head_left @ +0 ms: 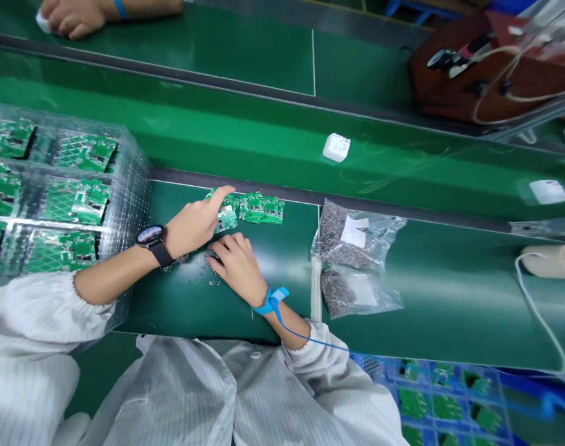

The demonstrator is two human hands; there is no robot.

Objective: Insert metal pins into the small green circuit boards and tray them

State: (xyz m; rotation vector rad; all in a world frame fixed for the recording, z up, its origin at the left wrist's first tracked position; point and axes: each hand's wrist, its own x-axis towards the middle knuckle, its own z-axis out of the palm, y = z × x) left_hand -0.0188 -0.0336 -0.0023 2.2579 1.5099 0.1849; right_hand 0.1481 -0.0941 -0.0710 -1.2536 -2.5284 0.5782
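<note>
Striped white smock [254, 396] is filling the foreground before the green worktop [289, 260]. Left hand [194, 224] (black smartwatch [151, 235] at the wrist) is holding a circuit board [227, 219] by its left side, fingers partly curled. More circuit boards [262, 209] are lying just to its right. Right hand [238, 263] is curling loosely beside small metal parts [212, 283] on the worktop; whether it is gripping any cannot be told.

Glossy plastic bags [388, 230], smooth tabletop [450, 291], small parts [214, 283] probably metal
</note>
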